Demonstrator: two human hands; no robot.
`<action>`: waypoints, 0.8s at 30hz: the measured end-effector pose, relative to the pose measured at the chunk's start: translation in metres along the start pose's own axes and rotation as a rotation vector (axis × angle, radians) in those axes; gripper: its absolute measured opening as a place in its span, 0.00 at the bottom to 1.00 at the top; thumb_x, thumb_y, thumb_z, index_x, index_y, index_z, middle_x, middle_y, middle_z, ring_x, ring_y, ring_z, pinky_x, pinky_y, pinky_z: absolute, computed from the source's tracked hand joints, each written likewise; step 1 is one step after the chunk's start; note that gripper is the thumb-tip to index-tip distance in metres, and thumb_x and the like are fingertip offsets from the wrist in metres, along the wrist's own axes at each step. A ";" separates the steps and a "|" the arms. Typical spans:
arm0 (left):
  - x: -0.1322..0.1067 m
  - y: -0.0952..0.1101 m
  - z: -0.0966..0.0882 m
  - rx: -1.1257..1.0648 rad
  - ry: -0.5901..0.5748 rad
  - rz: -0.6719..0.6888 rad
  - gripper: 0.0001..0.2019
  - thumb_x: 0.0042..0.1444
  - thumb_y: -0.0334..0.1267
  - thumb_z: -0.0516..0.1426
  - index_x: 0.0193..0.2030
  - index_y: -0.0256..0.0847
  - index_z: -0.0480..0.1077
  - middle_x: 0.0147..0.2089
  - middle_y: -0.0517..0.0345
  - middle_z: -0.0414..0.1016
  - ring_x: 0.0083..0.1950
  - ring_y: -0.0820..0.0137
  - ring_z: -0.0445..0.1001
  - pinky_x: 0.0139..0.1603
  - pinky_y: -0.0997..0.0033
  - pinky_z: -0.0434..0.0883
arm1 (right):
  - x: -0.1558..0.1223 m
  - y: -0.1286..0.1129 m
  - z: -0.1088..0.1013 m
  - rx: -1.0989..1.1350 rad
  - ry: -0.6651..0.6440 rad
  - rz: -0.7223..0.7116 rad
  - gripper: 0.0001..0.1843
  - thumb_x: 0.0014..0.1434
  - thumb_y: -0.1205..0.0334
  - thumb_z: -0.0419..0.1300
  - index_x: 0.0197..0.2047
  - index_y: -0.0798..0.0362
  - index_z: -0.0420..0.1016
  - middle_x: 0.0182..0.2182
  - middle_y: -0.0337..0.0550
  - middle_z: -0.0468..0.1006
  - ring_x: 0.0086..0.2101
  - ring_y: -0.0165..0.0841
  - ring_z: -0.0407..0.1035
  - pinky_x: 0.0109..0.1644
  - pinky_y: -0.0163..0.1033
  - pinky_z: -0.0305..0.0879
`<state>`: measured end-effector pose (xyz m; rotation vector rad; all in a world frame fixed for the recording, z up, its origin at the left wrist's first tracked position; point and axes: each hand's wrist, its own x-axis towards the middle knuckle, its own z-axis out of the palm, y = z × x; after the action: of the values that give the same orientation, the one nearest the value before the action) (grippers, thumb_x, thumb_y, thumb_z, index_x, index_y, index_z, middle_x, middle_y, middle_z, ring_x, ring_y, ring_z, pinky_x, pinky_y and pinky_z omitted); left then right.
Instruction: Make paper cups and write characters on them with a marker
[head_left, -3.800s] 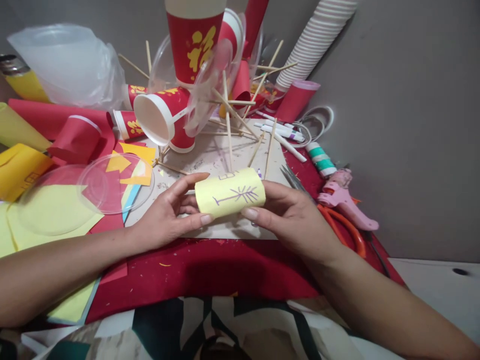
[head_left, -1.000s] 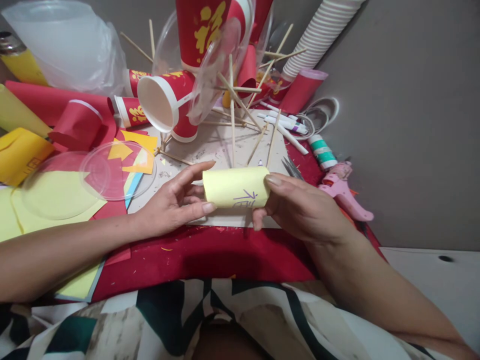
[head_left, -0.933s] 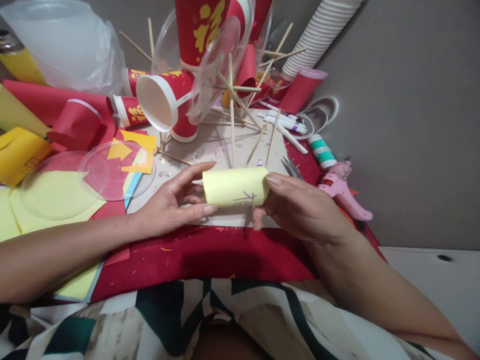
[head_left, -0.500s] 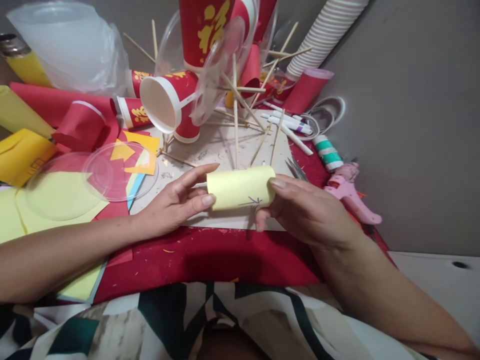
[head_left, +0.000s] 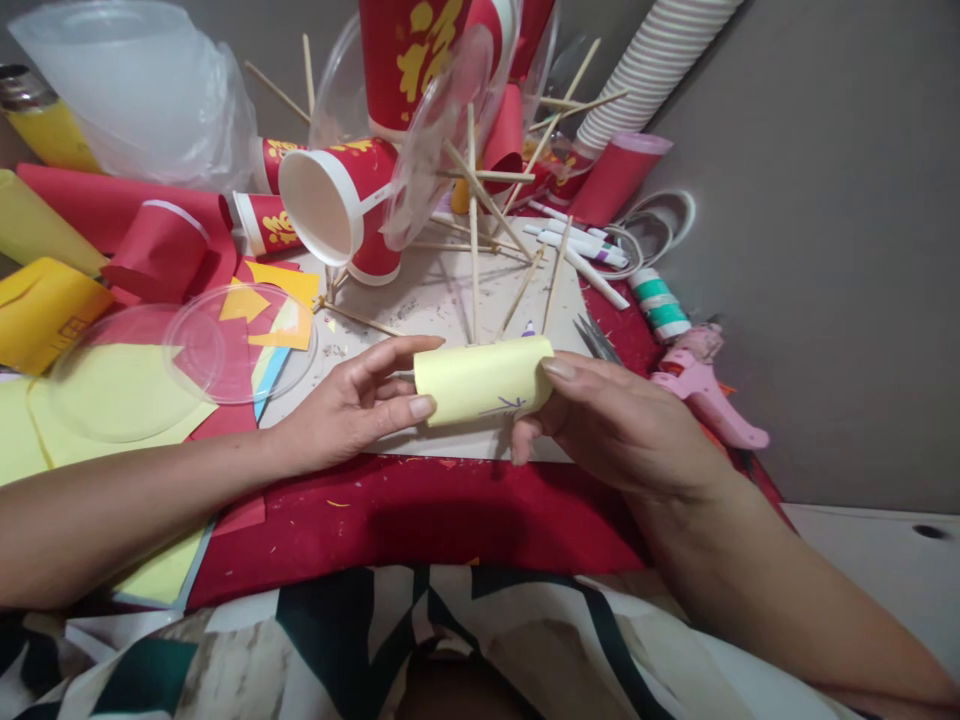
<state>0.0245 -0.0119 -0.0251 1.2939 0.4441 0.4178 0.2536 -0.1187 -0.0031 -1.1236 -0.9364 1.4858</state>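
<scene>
A pale yellow paper cylinder (head_left: 480,383) is held on its side between two bare hands, over the near part of a grey-white board (head_left: 420,305). The left hand (head_left: 352,408) meets its 9 o'clock end, narrowed into a loose pinch: the thumb presses the near face at the edge, the index finger stretches past the far side, and the other fingers curl behind. The right hand (head_left: 622,425) closes on the 3 o'clock end, one digit laid along the upper edge and another fingertip showing below; whether any finger goes inside the tube cannot be told. The cylinder's long axis runs nearly from 9 to 3 o'clock, its right end angled slightly towards 2. Its surface looks smooth and plain, apart from thin purple drawn lines (head_left: 504,405), partly visible around 5 o'clock on the near face. From the cylinder, slender pale wooden sticks (head_left: 474,240) rise at 12 o'clock, a red paper cup with a white inside (head_left: 319,208) lies tipped at 11, grey metal scissor blades (head_left: 598,341) point in from 2, and a pink plastic glue gun (head_left: 709,400) rests at 3.
</scene>
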 end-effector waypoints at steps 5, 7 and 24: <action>0.001 0.003 0.000 0.007 0.026 -0.055 0.31 0.55 0.46 0.69 0.65 0.47 0.68 0.60 0.51 0.75 0.50 0.65 0.77 0.50 0.67 0.76 | 0.000 0.000 0.000 -0.008 0.005 0.007 0.20 0.58 0.44 0.70 0.40 0.54 0.81 0.34 0.41 0.84 0.22 0.32 0.79 0.27 0.35 0.80; 0.002 0.004 -0.001 0.029 0.027 -0.081 0.33 0.56 0.49 0.69 0.66 0.46 0.67 0.59 0.50 0.76 0.48 0.66 0.78 0.51 0.65 0.76 | -0.001 -0.001 0.000 -0.005 0.009 0.002 0.20 0.58 0.44 0.71 0.39 0.54 0.80 0.33 0.41 0.84 0.22 0.32 0.79 0.27 0.34 0.80; 0.005 0.009 -0.003 -0.123 -0.075 -0.224 0.31 0.54 0.45 0.71 0.63 0.43 0.72 0.51 0.52 0.83 0.48 0.67 0.81 0.48 0.72 0.76 | -0.004 0.000 0.001 -0.151 -0.026 -0.014 0.24 0.60 0.39 0.67 0.39 0.55 0.83 0.26 0.42 0.82 0.25 0.34 0.78 0.32 0.38 0.79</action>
<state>0.0268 -0.0046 -0.0176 1.1226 0.4867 0.2043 0.2528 -0.1222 -0.0018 -1.2061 -1.0870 1.4406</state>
